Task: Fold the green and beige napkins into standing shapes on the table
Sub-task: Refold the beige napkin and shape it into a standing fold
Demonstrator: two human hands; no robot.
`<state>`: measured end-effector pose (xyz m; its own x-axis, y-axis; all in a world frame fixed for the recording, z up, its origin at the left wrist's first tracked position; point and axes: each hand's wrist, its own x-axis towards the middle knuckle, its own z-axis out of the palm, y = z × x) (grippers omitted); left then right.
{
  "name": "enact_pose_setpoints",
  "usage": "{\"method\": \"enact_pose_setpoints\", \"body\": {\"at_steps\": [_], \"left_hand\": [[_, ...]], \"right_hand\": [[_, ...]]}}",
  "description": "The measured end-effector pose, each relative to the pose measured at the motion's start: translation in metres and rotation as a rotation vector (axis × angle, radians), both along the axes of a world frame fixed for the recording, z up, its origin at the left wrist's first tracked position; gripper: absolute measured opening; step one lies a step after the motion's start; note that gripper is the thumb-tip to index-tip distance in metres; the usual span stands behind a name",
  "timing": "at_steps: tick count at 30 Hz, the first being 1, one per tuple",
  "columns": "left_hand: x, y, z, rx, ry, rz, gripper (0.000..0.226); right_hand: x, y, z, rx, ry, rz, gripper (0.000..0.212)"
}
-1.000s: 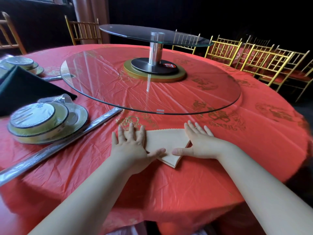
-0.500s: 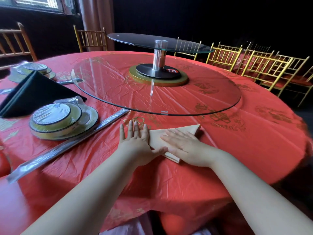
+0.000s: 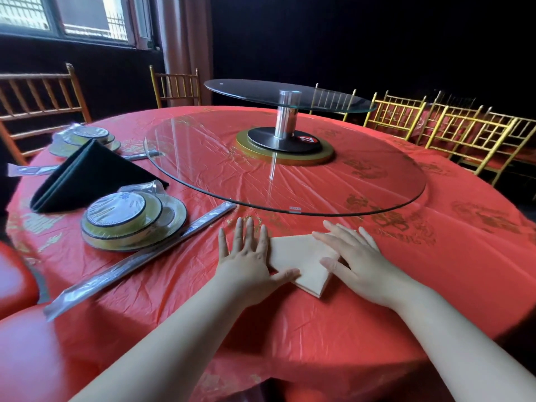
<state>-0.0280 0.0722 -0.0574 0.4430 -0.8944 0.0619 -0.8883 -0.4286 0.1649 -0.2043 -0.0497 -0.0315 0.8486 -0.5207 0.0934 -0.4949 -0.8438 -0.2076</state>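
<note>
A beige napkin point(image 3: 301, 259), folded flat into a pointed shape, lies on the red tablecloth point(image 3: 319, 338) near the table's front edge. My left hand point(image 3: 249, 256) lies flat on its left part, fingers straight and thumb along its lower edge. My right hand point(image 3: 356, 256) presses flat on its right part, covering that side. A dark green napkin point(image 3: 87, 175) stands folded as a cone at the left, behind a wrapped plate set.
Wrapped plate and bowl sets point(image 3: 130, 221) and wrapped chopsticks point(image 3: 139, 262) lie left of my hands. A glass turntable point(image 3: 290, 181) with a raised upper tier fills the table's middle. Gold chairs point(image 3: 470, 140) ring the far side; red seats point(image 3: 17, 280) sit at the near left.
My right hand slid from the napkin's middle back to its right part, smoothing it. The left hand stayed pressed on the left side. The view lifted a little.
</note>
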Motion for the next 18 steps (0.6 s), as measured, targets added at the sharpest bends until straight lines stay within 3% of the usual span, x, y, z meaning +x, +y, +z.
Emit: {"method": "enact_pose_setpoints", "body": {"at_steps": [3,5,7,9,12,15,18], "left_hand": [[0.000,0.005,0.000,-0.163,-0.109,-0.222,0.081],[-0.003,0.007,0.006,-0.229,-0.012,-0.480,0.064],[-0.008,0.009,0.012,-0.314,0.164,-0.631,0.064],[-0.009,0.012,0.013,-0.386,0.271,-0.649,0.051],[-0.002,0.017,0.005,-0.427,0.263,-0.625,0.035],[0.003,0.017,0.002,-0.412,0.303,-0.635,0.024],[0.002,0.014,0.000,-0.401,0.276,-0.588,0.027]], "right_hand": [[0.001,0.014,0.004,0.073,-0.058,0.068,0.059],[0.001,0.014,0.000,0.093,-0.034,0.101,0.059],[-0.001,0.011,-0.004,0.145,-0.002,0.115,0.063],[-0.004,0.011,-0.004,0.250,-0.006,0.100,0.072],[-0.006,0.020,0.002,0.285,0.017,0.047,0.083],[-0.003,0.029,0.006,0.106,-0.020,0.069,0.056],[0.001,0.036,0.007,-0.119,-0.067,0.100,0.031]]}}
